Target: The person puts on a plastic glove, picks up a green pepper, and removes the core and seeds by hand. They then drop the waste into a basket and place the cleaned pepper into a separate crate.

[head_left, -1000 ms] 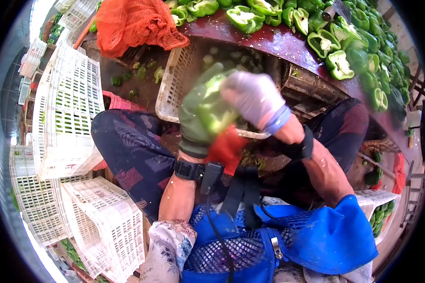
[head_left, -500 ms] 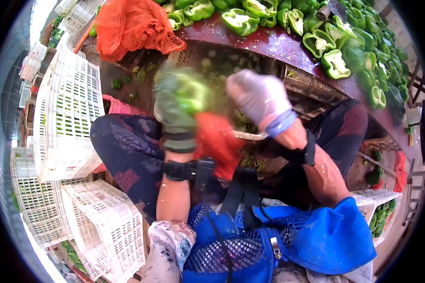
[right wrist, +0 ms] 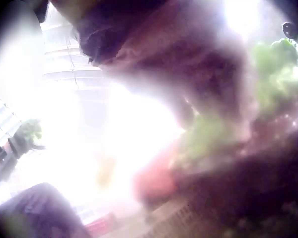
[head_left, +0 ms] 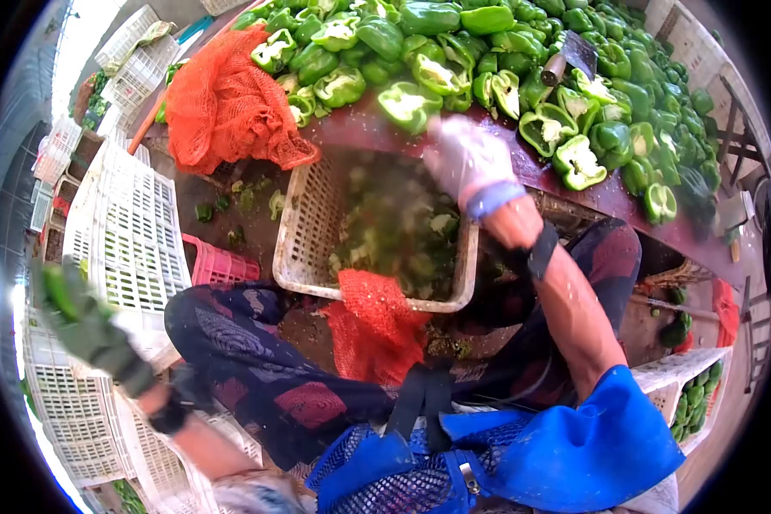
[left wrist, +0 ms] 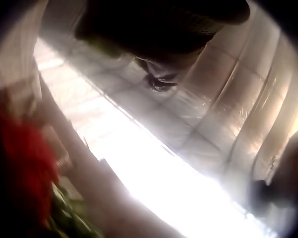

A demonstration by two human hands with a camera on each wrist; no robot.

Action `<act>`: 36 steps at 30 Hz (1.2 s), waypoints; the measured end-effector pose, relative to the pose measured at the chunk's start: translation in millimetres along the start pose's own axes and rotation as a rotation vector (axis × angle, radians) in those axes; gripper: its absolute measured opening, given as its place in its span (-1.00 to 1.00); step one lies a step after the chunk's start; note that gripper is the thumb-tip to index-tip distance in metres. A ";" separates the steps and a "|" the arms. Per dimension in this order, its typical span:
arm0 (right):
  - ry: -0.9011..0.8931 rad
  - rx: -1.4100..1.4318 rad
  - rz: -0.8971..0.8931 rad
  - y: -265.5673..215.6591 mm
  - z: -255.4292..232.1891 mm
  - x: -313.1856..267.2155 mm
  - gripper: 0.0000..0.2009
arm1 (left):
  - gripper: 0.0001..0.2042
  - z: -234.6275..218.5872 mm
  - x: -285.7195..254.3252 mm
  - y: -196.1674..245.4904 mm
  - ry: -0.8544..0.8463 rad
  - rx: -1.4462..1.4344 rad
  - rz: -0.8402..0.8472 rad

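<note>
The biggest change is the left arm: half a second ago the left hand (head_left: pixel 81 321) was up over the basket (head_left: pixel 304 231) with a green pepper in its dark green glove, and now it is flung far out to the person's left, over the stacked white crates (head_left: pixel 128 223). A strip of green (head_left: pixel 57 291) shows at the glove's upper edge (too blurred to say whether it is a pepper piece or part of the glove), so I cannot tell whether that hand grips anything or has let go. The left wrist view shows only glare and a dark blur, no help there.

The right hand (head_left: pixel 467 158), in a pale glove with a blue cuff, has moved up from beside the pepper to the near edge of the table (head_left: pixel 522 163), just short of the heap of whole and halved peppers (head_left: pixel 454 60). It is motion-blurred; its fingers seem loosely spread over the table edge with nothing visible in them, though this is uncertain.

The basket sits between the knees, holding green scraps, with orange netting (head_left: pixel 373 321) draped at its near rim. My reading: one pepper has been dealt with and sent leftward, and the right hand is going for another.
</note>
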State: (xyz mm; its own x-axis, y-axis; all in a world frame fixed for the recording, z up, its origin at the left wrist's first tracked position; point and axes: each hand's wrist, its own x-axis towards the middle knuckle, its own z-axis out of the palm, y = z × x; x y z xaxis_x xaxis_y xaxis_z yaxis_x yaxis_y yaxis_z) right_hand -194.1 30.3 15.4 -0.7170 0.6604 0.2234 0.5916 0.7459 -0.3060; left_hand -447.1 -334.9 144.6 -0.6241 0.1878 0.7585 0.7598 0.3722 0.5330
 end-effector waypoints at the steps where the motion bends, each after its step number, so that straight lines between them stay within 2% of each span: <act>1: -0.018 -0.046 -0.022 -0.6 -9.6 20.0 -0.72 | -0.46 -24.1 33.4 -11.9 0.082 0.292 0.111; 2: 0.227 -0.086 -0.215 17.3 16.9 46.8 -0.70 | -0.45 -66.6 73.2 -79.1 0.087 0.772 0.383; 3: 0.476 -0.124 -0.407 21.6 31.2 65.1 -0.68 | -0.45 -71.2 83.6 -89.3 0.051 0.720 0.324; 5: 0.258 -0.216 -0.472 26.0 43.9 87.4 -0.70 | -0.45 -70.6 100.0 -105.2 -0.021 0.611 0.208; 6: 0.142 -0.264 -0.508 22.0 45.6 93.2 -0.70 | -0.51 -35.0 78.6 -75.8 -0.050 0.439 0.105; 8: -0.069 -0.184 -0.332 2.3 28.1 94.9 -0.73 | -0.62 36.4 35.3 -17.4 -0.053 0.090 -0.103; 9: -0.179 -0.145 -0.240 -5.1 22.4 92.6 -0.74 | -0.66 59.2 16.3 -59.9 -0.292 0.013 0.168; 10: -0.081 -0.044 -0.303 2.3 29.6 90.9 -0.75 | -0.63 101.5 -17.8 -36.2 -0.512 -0.092 0.411; 11: -0.118 0.032 -0.268 -1.1 23.6 87.4 -0.74 | -0.56 140.8 -64.5 21.7 -0.590 -0.682 -0.260; 12: -0.154 0.109 -0.231 -3.3 17.6 79.9 -0.71 | -0.55 171.7 -88.7 35.0 -0.710 -0.939 -0.575; 13: -0.189 0.187 -0.191 -6.7 10.9 69.7 -0.69 | -0.51 202.5 -112.9 48.4 -0.748 -1.147 -0.943; 14: -0.191 0.239 -0.224 -8.7 6.1 58.5 -0.67 | -0.51 238.5 -136.0 46.3 -0.990 -1.828 -1.147; 15: -0.202 0.284 -0.245 -15.2 4.0 44.9 -0.64 | -0.52 251.9 -145.7 52.8 -1.053 -2.035 -1.227; 16: -0.150 0.256 -0.370 -22.6 1.9 26.7 -0.61 | -0.52 265.3 -155.2 59.6 -1.132 -2.220 -1.321; 17: -0.094 0.231 -0.494 -28.5 1.8 10.4 -0.58 | -0.52 259.9 -151.9 78.6 -1.058 -1.902 -1.328; 18: -0.024 0.200 -0.582 -30.7 5.7 -2.1 -0.55 | -0.52 268.3 -164.6 81.1 -0.825 -1.867 -1.236; 19: 0.047 0.171 -0.666 -32.5 9.8 -14.0 -0.52 | -0.56 267.8 -177.6 78.8 -0.638 -1.733 -1.366; 21: 0.134 0.235 -0.614 -36.1 17.0 -30.3 -0.54 | -0.64 260.3 -174.3 89.9 -0.642 -1.673 -1.494; 23: 0.221 0.294 -0.606 -36.5 26.0 -39.7 -0.52 | -0.65 255.6 -183.0 81.3 -0.750 -2.055 -1.521; 25: 0.193 0.477 -0.507 -40.0 24.9 -46.6 -0.65 | -0.66 248.1 -194.3 78.9 -0.737 -1.991 -1.413; 26: 0.191 0.594 -0.450 -39.4 34.2 -49.1 -0.68 | -0.66 237.8 -196.5 89.4 -0.666 -1.732 -1.303; 28: 0.186 0.791 -0.358 -44.8 38.3 -54.3 -0.78 | -0.66 224.6 -194.4 103.6 -0.599 -1.538 -1.200; 30: 0.153 0.841 -0.292 -47.6 42.2 -57.8 -0.78 | -0.67 215.5 -190.7 113.8 -0.611 -1.664 -1.217; 31: 0.138 0.866 -0.259 -48.8 44.8 -58.9 -0.78 | -0.67 221.3 -196.0 106.9 -0.558 -1.701 -1.242; 32: 0.207 0.795 -0.297 -49.4 48.5 -58.6 -0.77 | -0.67 227.1 -201.5 100.1 -0.505 -1.739 -1.264; 34: 0.342 0.654 -0.373 -50.9 55.8 -57.6 -0.75 | -0.67 241.8 -218.1 70.5 -0.560 -1.450 -1.165; 36: 0.173 0.458 -0.442 -47.9 48.3 -51.1 -0.71 | -0.67 236.2 -208.3 75.8 -0.608 -1.194 -1.007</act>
State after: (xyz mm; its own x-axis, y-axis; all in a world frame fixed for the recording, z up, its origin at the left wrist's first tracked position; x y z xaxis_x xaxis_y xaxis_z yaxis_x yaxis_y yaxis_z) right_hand -203.6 -43.3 -26.1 -0.7638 0.3337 0.5525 0.0110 0.8626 -0.5058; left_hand -302.5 -131.1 -61.6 -0.6737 0.7269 -0.1330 -0.4348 -0.2444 0.8667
